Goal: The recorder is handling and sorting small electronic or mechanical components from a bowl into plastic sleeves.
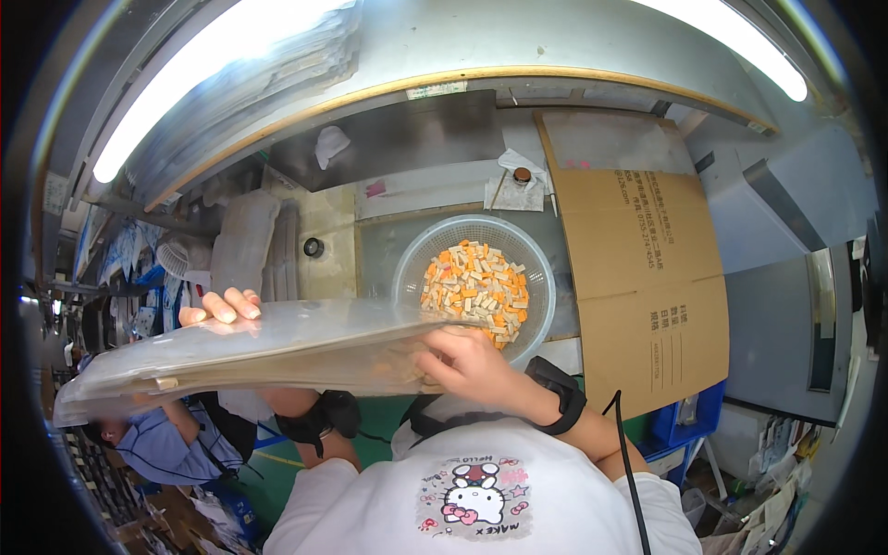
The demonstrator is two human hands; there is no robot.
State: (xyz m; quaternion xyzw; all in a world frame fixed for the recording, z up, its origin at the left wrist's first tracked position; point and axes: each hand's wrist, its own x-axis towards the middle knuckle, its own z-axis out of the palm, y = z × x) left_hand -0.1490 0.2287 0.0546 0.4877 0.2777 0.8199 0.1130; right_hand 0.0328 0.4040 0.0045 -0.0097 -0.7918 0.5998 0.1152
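Observation:
Across the front of the bench I hold a stack of clear, greyish plastic sheets (277,344), raised and tilted, its left end reaching out to the left. My left hand (222,307) grips the far long edge, with its fingertips curled over the top and the rest hidden behind the sheets. At the right end, my right hand (474,365) pinches the sheets' corner. Just beyond that hand sits a round, pale plastic colander (404,273), partly covered by the sheets. Many small orange and off-white rectangular pieces (476,287) lie in it. A small tan piece (166,382) shows at the sheets' near edge.
To the right lies a large flattened cardboard sheet (638,250). Behind the colander are a small brown-topped jar (522,174) and white tissue. More clear plastic trays (245,236) stand at left, near a black round cap (314,247). A seated person (176,444) is at lower left.

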